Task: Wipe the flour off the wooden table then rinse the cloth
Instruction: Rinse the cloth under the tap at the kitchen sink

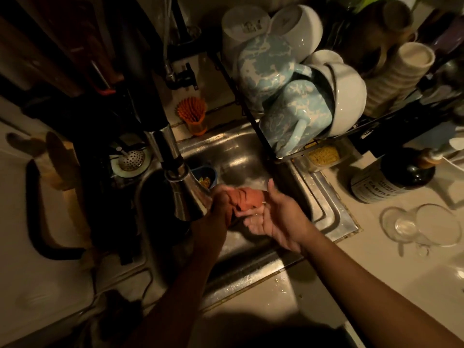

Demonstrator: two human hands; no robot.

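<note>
A bunched orange cloth (247, 200) is held over the steel sink (241, 151), just beside the spout of the chrome faucet (183, 189). My left hand (222, 207) grips the cloth's left end with curled fingers. My right hand (276, 217) lies palm up under the cloth's right end, fingers mostly straight and spread, thumb raised. Whether water is running cannot be told in the dim light. The wooden table is out of view.
A dish rack (313, 144) piled with blue mugs (296, 121) and white bowls (349, 96) overhangs the sink's right side. An orange brush (193, 114) stands behind the sink. A dark soap bottle (391, 179) and overturned glasses (421, 224) sit on the right counter. A stove (37, 197) is at left.
</note>
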